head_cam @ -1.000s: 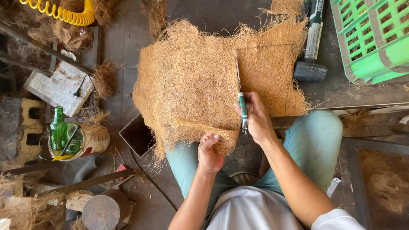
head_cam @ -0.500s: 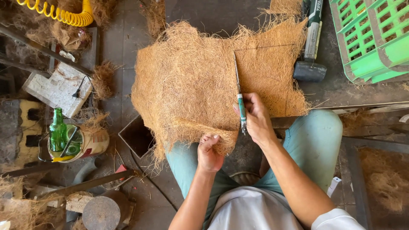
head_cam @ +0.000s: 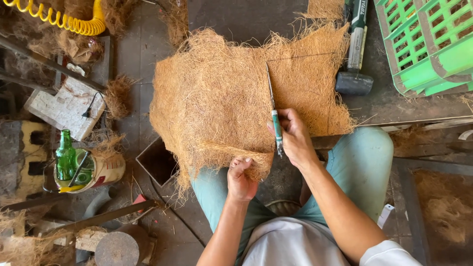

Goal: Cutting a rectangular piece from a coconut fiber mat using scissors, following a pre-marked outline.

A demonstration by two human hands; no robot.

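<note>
cluttered dusty workshop floor (head_cam: 236, 19); left hand (head_cam: 241, 178) grips fibre mat (head_cam: 221, 98), right hand (head_cam: 294, 138) grips knife (head_cam: 274, 112).

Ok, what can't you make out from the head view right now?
- Scissors: the handles are hidden inside the right hand.
- Left hand: fingertips curl under the coir mat edge.
- Green crate: cut off by the frame edge.
- Hammer: handle end cut off at the top edge.

Tan coir mat (head_cam: 217, 98) lies flat, thin-bladed knife (head_cam: 274, 111) upon it.
</note>
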